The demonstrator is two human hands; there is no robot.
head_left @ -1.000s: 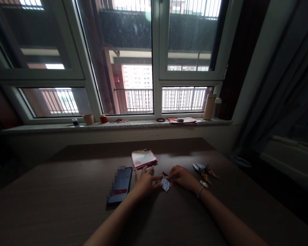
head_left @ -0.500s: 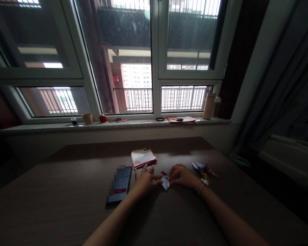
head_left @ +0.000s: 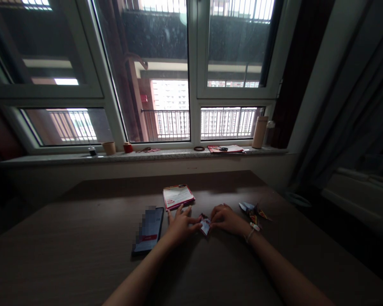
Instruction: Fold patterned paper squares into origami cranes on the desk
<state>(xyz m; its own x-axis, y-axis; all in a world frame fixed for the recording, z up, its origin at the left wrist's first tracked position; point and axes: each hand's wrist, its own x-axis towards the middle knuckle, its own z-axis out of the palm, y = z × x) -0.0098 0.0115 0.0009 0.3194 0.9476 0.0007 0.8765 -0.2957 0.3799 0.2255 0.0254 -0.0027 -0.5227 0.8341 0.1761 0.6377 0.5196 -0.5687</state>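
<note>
A small folded piece of paper [head_left: 205,227], pale with dark and reddish printing, lies on the brown table [head_left: 83,238] between my hands. My left hand [head_left: 180,225] pinches its left edge with thumb and index finger, while the other fingers spread toward the paper stack. From the right, my right hand [head_left: 226,219] grips the other edge, its fingers curled together and a bracelet [head_left: 254,226] on the wrist. Beyond my left fingertips lies a stack of printed sheets [head_left: 178,196]. Several folded paper pieces [head_left: 253,210] sit to the right of my right hand.
A phone [head_left: 149,231] lies left of my left forearm. On the windowsill [head_left: 172,154] stand a paper cup [head_left: 109,148], a red spool-like object [head_left: 128,147] and a tan bottle [head_left: 260,132]. Red-edged papers [head_left: 229,148] with scissors lie there too.
The lower tip of the folded paper has changed shape, from a sharp pale point to a shorter, blunter one. Both hands stay in nearly the same place.
</note>
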